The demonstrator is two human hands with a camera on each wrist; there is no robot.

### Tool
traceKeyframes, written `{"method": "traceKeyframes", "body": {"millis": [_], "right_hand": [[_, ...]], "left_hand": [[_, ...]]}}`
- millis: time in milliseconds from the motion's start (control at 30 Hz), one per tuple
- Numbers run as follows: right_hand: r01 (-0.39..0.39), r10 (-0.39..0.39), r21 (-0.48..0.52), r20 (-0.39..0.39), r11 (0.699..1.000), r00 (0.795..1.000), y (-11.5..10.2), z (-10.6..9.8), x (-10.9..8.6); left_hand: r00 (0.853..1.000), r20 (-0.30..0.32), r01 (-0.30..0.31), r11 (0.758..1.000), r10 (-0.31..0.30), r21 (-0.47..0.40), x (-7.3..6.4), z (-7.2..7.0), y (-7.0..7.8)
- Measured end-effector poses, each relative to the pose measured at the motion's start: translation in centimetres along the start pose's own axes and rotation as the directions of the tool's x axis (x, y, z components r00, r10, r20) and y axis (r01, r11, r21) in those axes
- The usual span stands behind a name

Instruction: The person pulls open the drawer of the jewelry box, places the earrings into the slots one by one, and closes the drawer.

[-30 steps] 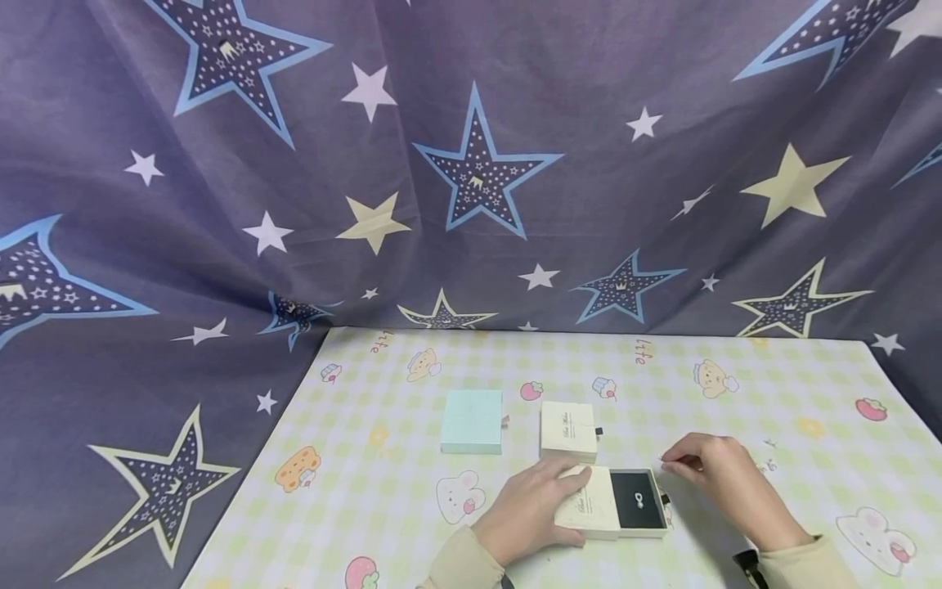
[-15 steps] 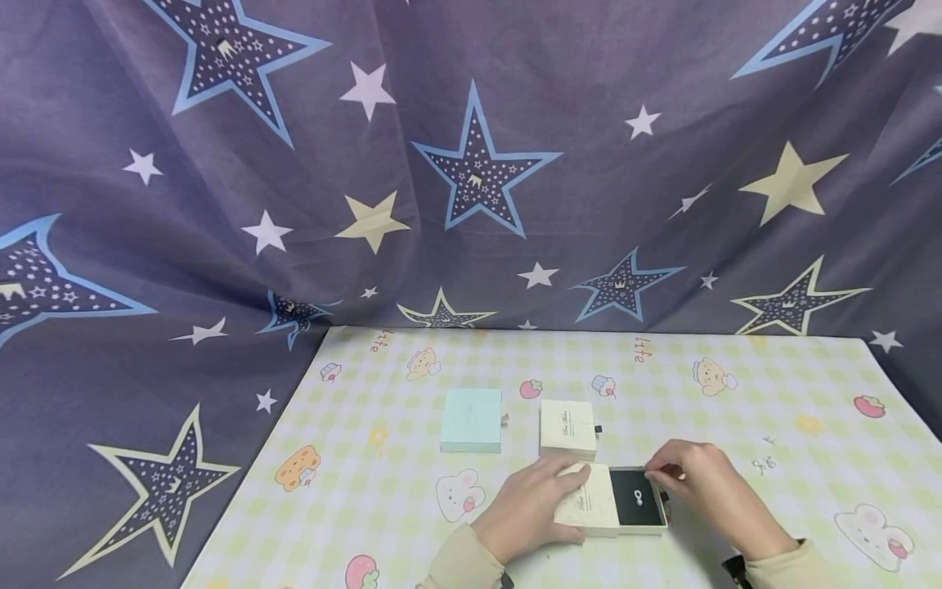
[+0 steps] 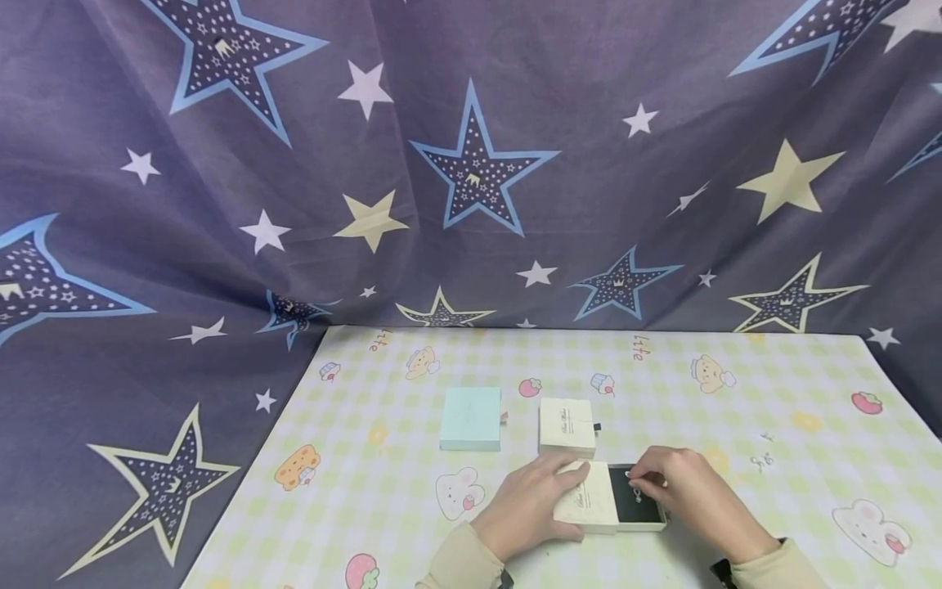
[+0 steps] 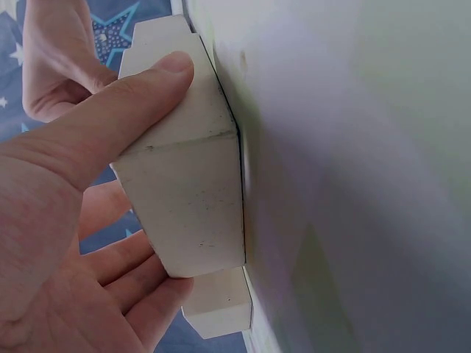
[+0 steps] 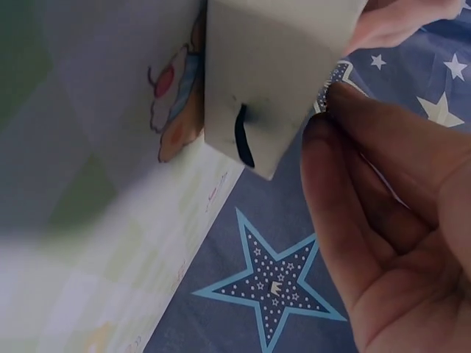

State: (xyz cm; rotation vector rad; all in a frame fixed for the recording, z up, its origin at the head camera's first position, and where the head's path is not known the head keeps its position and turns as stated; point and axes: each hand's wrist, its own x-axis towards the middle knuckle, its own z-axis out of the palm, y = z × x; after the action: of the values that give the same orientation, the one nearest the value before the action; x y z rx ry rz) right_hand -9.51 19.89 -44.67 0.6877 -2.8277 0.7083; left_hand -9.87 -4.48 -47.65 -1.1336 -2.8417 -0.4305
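Observation:
My left hand (image 3: 522, 509) grips a cream drawer-style jewellery box (image 3: 602, 501), thumb along the near side and fingers along the far side, as the left wrist view shows. Its drawer stands pulled out to the right, showing a black insert (image 3: 639, 513) with a small silvery jewellery piece (image 3: 637, 495) on it. My right hand (image 3: 684, 495) is over the drawer, thumb and index fingertips pinched together at a tiny pale piece of jewellery, mostly hidden by the fingers. In the right wrist view, a black ribbon tab (image 5: 243, 136) hangs on the drawer's end.
Just behind the held box is a second cream box (image 3: 567, 425) with a black tab. A mint-green box (image 3: 471, 419) sits further left. Several small silvery pieces (image 3: 762, 462) lie on the checked tablecloth to the right. A star-patterned curtain (image 3: 471, 262) hangs behind the table.
My right hand has moved left from beside the drawer to over its black insert, fingertips still pinched. My left hand has kept its grip on the box.

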Motion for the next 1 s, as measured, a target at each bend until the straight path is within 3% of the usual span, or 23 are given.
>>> {"method": "traceKeyframes", "body": {"millis": [367,1000], "right_hand": [[0.050,-0.051,0.015,0.041,0.999,0.998,-0.2,0.8,0.1],[0.032,-0.033,0.014,0.128,0.999,0.991,-0.7,1.5,0.5]], "left_hand": [[1.000,-0.003,-0.002,1.000,0.002,-0.004,0.0,0.0,-0.1],[1.000,0.006,0.007,1.000,-0.007,-0.013,-0.1,0.0,0.0]]}}
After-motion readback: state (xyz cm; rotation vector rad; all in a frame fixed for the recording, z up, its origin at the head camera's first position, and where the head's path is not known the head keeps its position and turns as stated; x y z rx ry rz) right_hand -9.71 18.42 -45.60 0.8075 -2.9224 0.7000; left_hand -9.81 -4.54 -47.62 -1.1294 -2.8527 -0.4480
